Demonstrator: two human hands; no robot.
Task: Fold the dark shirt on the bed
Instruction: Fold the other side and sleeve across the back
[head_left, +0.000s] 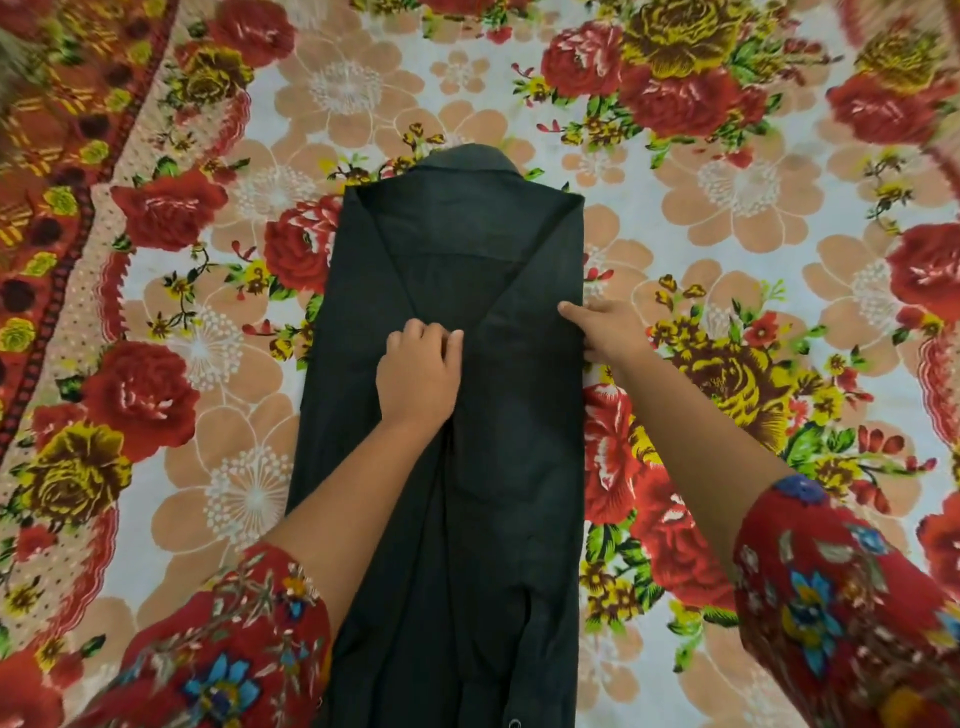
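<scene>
Shirt (483, 270) lies flat on the bed (737, 187) (sides folded in). Our left hand (418, 374) pinches its middle, our right hand (610, 332) grips its edge. One hard tug could undo the folds.

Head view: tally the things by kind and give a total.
Dark shirt: 1
Floral bedsheet: 1
Hands: 2, left hand and right hand
Sleeves: 2, left sleeve and right sleeve
Total: 6
</scene>
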